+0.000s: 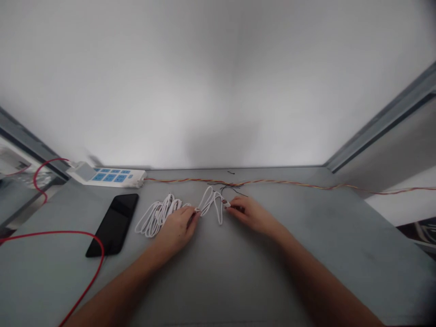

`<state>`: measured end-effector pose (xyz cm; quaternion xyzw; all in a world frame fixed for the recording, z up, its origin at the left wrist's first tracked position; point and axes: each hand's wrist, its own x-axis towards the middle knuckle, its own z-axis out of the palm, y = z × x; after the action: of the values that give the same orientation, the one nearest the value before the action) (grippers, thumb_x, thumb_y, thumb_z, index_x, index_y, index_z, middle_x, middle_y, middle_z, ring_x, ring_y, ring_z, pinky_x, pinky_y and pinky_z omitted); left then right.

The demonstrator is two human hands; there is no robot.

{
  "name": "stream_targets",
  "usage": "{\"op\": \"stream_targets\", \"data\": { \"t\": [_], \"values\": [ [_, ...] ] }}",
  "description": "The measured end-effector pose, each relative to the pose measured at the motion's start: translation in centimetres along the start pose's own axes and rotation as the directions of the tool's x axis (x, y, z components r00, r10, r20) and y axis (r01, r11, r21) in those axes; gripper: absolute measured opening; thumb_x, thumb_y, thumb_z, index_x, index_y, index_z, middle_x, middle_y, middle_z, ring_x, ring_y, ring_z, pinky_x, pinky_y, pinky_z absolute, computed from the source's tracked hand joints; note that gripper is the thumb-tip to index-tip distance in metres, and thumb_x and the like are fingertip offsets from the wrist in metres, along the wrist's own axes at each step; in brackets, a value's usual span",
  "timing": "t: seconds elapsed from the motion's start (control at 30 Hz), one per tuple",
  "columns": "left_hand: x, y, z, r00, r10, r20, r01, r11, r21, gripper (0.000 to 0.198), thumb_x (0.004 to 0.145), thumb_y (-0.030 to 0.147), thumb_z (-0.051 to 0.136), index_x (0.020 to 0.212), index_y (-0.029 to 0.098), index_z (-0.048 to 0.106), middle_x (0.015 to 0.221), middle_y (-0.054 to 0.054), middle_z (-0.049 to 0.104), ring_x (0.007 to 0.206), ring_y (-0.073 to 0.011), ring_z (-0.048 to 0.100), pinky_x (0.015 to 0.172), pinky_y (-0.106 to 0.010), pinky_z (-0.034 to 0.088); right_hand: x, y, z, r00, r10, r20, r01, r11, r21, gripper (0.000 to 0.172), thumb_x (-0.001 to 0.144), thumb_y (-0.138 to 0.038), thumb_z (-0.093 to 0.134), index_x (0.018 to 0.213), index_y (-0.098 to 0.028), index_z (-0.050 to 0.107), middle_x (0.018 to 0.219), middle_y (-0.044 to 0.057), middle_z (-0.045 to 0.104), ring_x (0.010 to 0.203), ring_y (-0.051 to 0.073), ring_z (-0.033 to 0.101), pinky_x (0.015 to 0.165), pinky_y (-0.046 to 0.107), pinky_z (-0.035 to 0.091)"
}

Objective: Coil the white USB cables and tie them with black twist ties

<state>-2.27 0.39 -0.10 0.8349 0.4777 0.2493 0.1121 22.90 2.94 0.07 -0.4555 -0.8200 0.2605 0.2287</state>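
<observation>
A bundle of white cable [156,218] lies coiled on the grey tabletop, with a looser loop [214,204] running to the right of it. My left hand [177,231] pinches the white cable at a small white piece [196,210] between finger and thumb. My right hand [252,215] pinches a small white plug [226,205] at the end of the loop. A few thin black wires [229,189] lie just behind that plug. The hands are close together, and the fingertips partly hide what they hold.
A twisted red-and-yellow wire [272,182] runs along the back of the grey table [218,281]. To the left are a black smartphone [114,225], a white power strip with blue panels [109,177] and a red cable [51,233]. A white wall stands behind.
</observation>
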Motion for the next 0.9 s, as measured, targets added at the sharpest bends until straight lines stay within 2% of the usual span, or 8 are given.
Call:
{"op": "stream_targets", "data": {
  "t": [0.13, 0.23, 0.3, 0.37, 0.43, 0.57, 0.77, 0.9],
  "values": [
    [-0.2, 0.7, -0.1, 0.983, -0.177, 0.041, 0.176, 0.984, 0.039, 0.029, 0.098, 0.031, 0.028, 0.084, 0.02, 0.051, 0.078, -0.005, 0.063, 0.073, -0.0209, 0.062, 0.069, -0.034, 0.046, 0.1, -1.4, 0.7, 0.995, 0.025, -0.093, -0.04, 0.986, -0.165, 0.023, 0.094, -0.027, 0.042, 0.08, -0.019, 0.059, 0.087, 0.007, 0.061, 0.084, 0.02, 0.057, 0.077, 0.034, 0.045],
    [-0.3, 1.2, -0.3, 0.975, -0.22, 0.02, 0.219, 0.976, 0.013, 0.021, 0.095, 0.037, 0.037, 0.085, 0.021, 0.046, 0.087, -0.006, 0.061, 0.078, -0.0217, 0.061, 0.073, -0.037, 0.047, -0.1, -2.3, 1.2, 0.979, 0.13, -0.155, -0.15, 0.98, -0.131, 0.02, 0.096, -0.026, 0.035, 0.093, -0.019, 0.054, 0.106, 0.011, 0.059, 0.091, 0.021, 0.058, 0.081, 0.036, 0.046],
    [-0.3, 1.6, -0.3, 0.974, -0.225, 0.013, 0.225, 0.974, -0.001, 0.02, 0.088, 0.039, 0.051, 0.085, 0.021, 0.045, 0.103, -0.009, 0.059, 0.082, -0.0218, 0.061, 0.075, -0.038, 0.048, -0.3, -2.8, 1.6, 0.965, 0.231, -0.12, -0.244, 0.964, -0.105, 0.019, 0.094, -0.035, 0.04, 0.098, -0.019, 0.05, 0.107, 0.013, 0.058, 0.091, 0.023, 0.06, 0.079, 0.036, 0.047],
    [-0.4, 1.9, -0.3, 0.968, -0.249, 0.034, 0.249, 0.968, -0.01, 0.021, 0.08, 0.033, 0.061, 0.085, 0.02, 0.045, 0.117, -0.012, 0.055, 0.082, -0.0208, 0.062, 0.074, -0.038, 0.048, -0.5, -3.2, 1.8, 0.942, 0.332, -0.05, -0.335, 0.934, -0.121, 0.033, 0.085, -0.046, 0.055, 0.1, -0.018, 0.048, 0.105, 0.014, 0.059, 0.093, 0.027, 0.061, 0.076, 0.038, 0.047],
    [-0.3, 2.1, -0.3, 0.953, -0.289, 0.093, 0.292, 0.956, -0.021, 0.021, 0.076, 0.026, 0.064, 0.085, 0.02, 0.045, 0.117, -0.011, 0.057, 0.081, -0.0207, 0.063, 0.074, -0.037, 0.048, -0.6, -3.5, 2.0, 0.924, 0.383, -0.005, -0.38, 0.914, -0.144, 0.045, 0.075, -0.05, 0.066, 0.1, -0.018, 0.047, 0.106, 0.015, 0.06, 0.097, 0.031, 0.061, 0.077, 0.039, 0.047],
    [-0.2, 2.2, -0.2, 0.918, -0.357, 0.173, 0.365, 0.931, -0.015, 0.014, 0.078, 0.023, 0.059, 0.082, 0.021, 0.046, 0.09, -0.007, 0.066, 0.08, -0.0232, 0.064, 0.073, -0.036, 0.047, -0.6, -4.0, 2.3, 0.923, 0.384, 0.017, -0.379, 0.916, -0.13, 0.034, 0.074, -0.036, 0.066, 0.095, -0.019, 0.045, 0.099, 0.011, 0.062, 0.092, 0.028, 0.062, 0.074, 0.036, 0.046],
    [-0.1, 1.7, 0.0, 0.925, -0.35, 0.149, 0.366, 0.925, -0.103, 0.018, 0.078, 0.031, 0.062, 0.083, 0.02, 0.049, 0.085, -0.006, 0.067, 0.075, -0.0229, 0.064, 0.068, -0.035, 0.047, -0.2, -3.5, 2.5, 0.937, 0.348, -0.028, -0.348, 0.937, 0.023, 0.024, 0.073, -0.026, 0.061, 0.084, -0.022, 0.04, 0.087, 0.007, 0.064, 0.08, 0.023, 0.063, 0.066, 0.033, 0.045],
    [-0.2, 1.2, 0.4, 0.937, -0.345, 0.06, 0.35, 0.918, -0.188, 0.017, 0.079, 0.033, 0.062, 0.085, 0.021, 0.052, 0.084, -0.004, 0.069, 0.071, -0.0217, 0.064, 0.066, -0.035, 0.047, -0.1, -3.0, 2.8, 0.935, 0.344, -0.087, -0.324, 0.929, 0.18, 0.027, 0.071, -0.023, 0.063, 0.08, -0.024, 0.038, 0.081, 0.003, 0.064, 0.071, 0.02, 0.062, 0.065, 0.033, 0.046]
  ]
}}
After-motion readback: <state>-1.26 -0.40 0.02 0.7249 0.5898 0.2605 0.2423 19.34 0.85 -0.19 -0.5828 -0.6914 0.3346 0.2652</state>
